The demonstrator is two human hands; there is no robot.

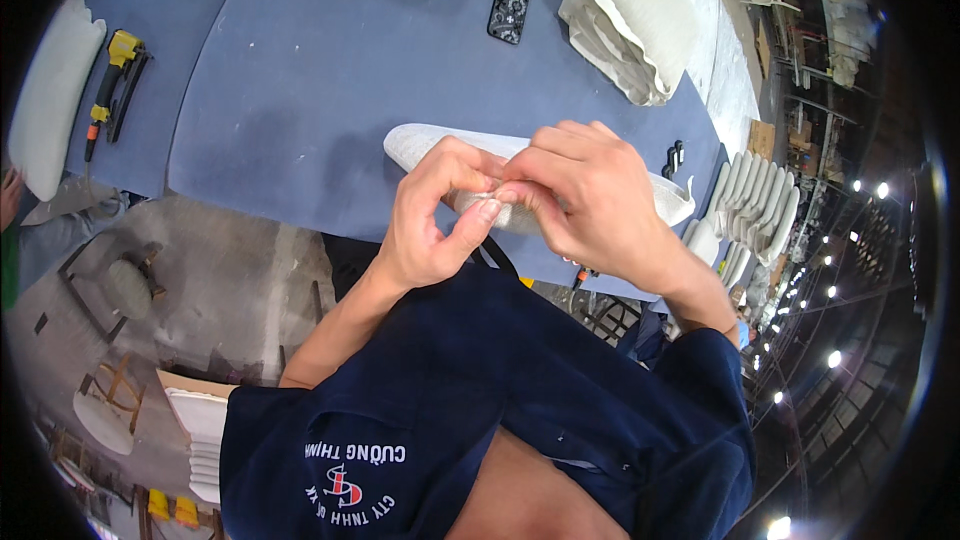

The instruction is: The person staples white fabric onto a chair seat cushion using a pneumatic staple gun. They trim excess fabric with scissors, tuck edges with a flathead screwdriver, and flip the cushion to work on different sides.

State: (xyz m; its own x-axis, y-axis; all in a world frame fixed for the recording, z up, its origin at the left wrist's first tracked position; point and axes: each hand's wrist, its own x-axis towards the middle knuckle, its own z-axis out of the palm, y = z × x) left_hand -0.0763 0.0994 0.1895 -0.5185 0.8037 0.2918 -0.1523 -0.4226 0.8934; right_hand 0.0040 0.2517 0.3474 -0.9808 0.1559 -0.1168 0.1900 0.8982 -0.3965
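A pale grey fabric-covered pad (425, 144), long and rounded at its left end, is held up at the near edge of the blue table, its middle hidden behind my hands. My left hand (428, 208) is closed, thumb and fingers pinching the fabric at the pad's near edge. Right beside it, my right hand (590, 190) also pinches that edge, its fingertips meeting those of the left. At the pad's right end a loose flap of fabric (676, 198) sticks out. What exactly lies between the fingertips is too small to tell.
On the blue table (330, 70) lie a dark patterned phone (508, 10), a stack of pale fabric (635, 25) and a small black tool (675, 157). A yellow-black staple gun (118, 80) lies far left near another person's hand (12, 197). Stacked pale pads (750, 200) stand right.
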